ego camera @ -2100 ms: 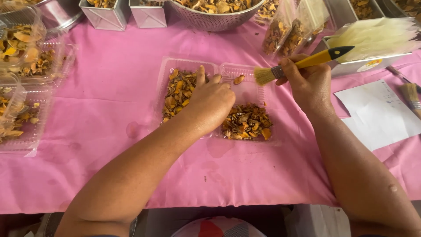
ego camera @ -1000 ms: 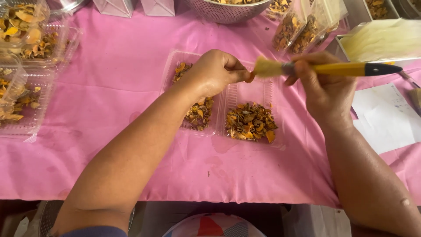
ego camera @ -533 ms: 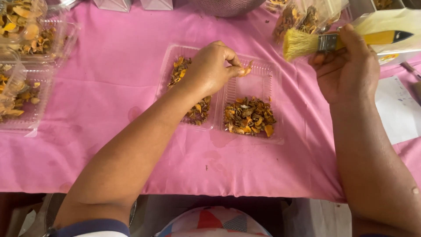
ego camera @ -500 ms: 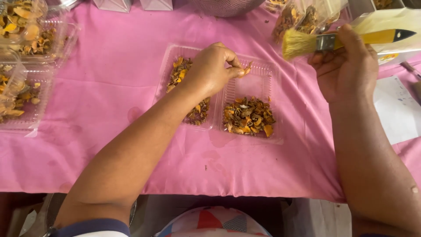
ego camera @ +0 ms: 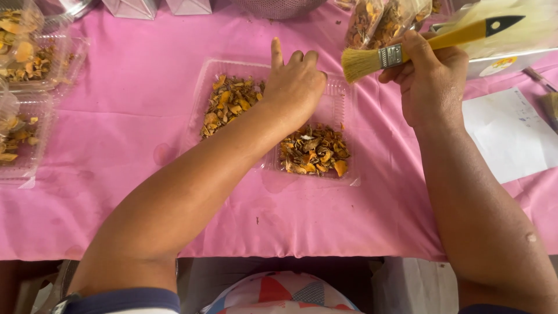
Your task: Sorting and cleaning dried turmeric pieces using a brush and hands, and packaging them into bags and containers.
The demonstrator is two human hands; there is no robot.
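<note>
An open clear plastic clamshell box [ego camera: 349,178] lies on the pink tablecloth [ego camera: 139,145], with dried orange-brown slices [ego camera: 314,152] in its right half and more slices [ego camera: 228,104] in its left half. My left hand [ego camera: 294,81] rests over the middle of the box, index finger raised, other fingers curled; whether it pinches a slice is hidden. My right hand [ego camera: 430,78] hovers right of the box and grips a yellow-handled paintbrush [ego camera: 401,53], bristles pointing left, clear of the box.
Filled clear boxes [ego camera: 35,58] sit at the left edge, one more box [ego camera: 17,139] below them. Clear bags of slices [ego camera: 378,20] and metal containers [ego camera: 157,6] line the back. A white paper sheet [ego camera: 511,131] lies at the right, beside a second brush [ego camera: 546,102].
My right hand has carried the brush from over the box's far edge to the upper right, away from the box. My left hand stayed over the box and raised its index finger.
</note>
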